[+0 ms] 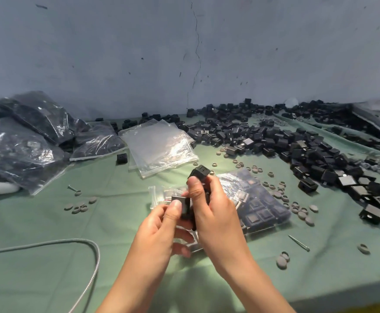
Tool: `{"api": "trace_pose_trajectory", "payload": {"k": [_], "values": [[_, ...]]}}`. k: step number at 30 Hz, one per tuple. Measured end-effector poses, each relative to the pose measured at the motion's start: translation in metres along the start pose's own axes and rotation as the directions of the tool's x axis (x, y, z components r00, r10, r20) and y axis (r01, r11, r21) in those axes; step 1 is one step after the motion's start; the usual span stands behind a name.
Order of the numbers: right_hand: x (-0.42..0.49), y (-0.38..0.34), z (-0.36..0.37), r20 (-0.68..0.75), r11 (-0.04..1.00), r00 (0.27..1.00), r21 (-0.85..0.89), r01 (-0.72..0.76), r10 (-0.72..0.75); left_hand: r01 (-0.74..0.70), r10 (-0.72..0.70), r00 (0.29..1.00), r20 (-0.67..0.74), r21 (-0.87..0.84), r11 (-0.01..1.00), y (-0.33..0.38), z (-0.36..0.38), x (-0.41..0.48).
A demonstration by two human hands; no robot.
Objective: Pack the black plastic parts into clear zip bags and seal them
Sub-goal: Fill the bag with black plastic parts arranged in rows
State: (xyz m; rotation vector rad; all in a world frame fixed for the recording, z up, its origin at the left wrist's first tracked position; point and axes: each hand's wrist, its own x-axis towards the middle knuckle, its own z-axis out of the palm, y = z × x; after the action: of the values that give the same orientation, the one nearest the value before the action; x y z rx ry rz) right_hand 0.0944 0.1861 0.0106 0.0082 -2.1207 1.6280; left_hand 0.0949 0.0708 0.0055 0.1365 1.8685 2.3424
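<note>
The fingers of the right hand (211,211) are curled in tight; thumb and fingers grip a small black plastic block (201,173), which sticks up above the thumb. The fingers of the left hand (161,227) are curled too; its thumb pinches a second black plastic block (183,206); I cannot tell if it also holds the bag. The two hands touch each other, right over the left end of a clear plastic zip bag (263,211).

The bag lies flat on the green cloth surface (48,222) and runs off to the right from the fingers. Through the clear plastic you can see square black parts lying side by side in rows; the bag looks shiny and crinkled at its left end.

Behind the hands sits a stack of empty clear bags (159,145); to the left lie filled bags of black parts (26,136); to the right spreads a big heap of loose black plastic parts (274,141). Small grey round caps (78,207) are scattered about; a grey cord (89,256) curves at the near left; a thin metal screw (298,242) lies near the bag.
</note>
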Motion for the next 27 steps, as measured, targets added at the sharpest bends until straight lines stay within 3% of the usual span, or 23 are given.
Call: {"api": "trace_pose_trajectory", "payload": {"k": [2, 5, 8, 13, 20, 24, 27], "values": [[0.008, 0.000, -0.006, -0.008, 0.973, 0.987, 0.169, -0.157, 0.161, 0.006, -0.005, 0.996, -0.089, 0.015, 1.000, -0.002, -0.011, 0.005], [0.024, 0.001, -0.029, 0.035, 0.786, 0.901, 0.475, -0.396, 0.433, 0.021, 0.007, 0.955, -0.295, 0.091, 0.996, -0.006, -0.040, 0.016], [0.028, 0.007, -0.049, -0.011, 0.699, 0.829, 0.544, -0.465, 0.560, 0.106, -0.035, 0.905, -0.424, 0.145, 0.984, -0.016, -0.066, 0.026], [0.029, 0.015, -0.060, -0.087, 0.668, 0.756, 0.541, -0.511, 0.649, 0.165, -0.094, 0.932, -0.351, 0.178, 0.970, -0.026, -0.065, 0.030], [0.032, 0.020, -0.059, -0.157, 0.730, 0.778, 0.497, -0.470, 0.608, 0.131, -0.099, 0.975, -0.197, 0.158, 0.979, -0.025, -0.047, 0.031], [0.034, 0.022, -0.060, -0.141, 0.713, 0.773, 0.515, -0.476, 0.618, 0.128, -0.124, 0.987, -0.098, 0.032, 0.991, -0.021, -0.042, 0.035], [0.035, 0.025, -0.060, -0.130, 0.696, 0.767, 0.535, -0.479, 0.628, 0.136, -0.134, 0.990, -0.044, 0.042, 0.990, -0.019, -0.036, 0.032]]}}
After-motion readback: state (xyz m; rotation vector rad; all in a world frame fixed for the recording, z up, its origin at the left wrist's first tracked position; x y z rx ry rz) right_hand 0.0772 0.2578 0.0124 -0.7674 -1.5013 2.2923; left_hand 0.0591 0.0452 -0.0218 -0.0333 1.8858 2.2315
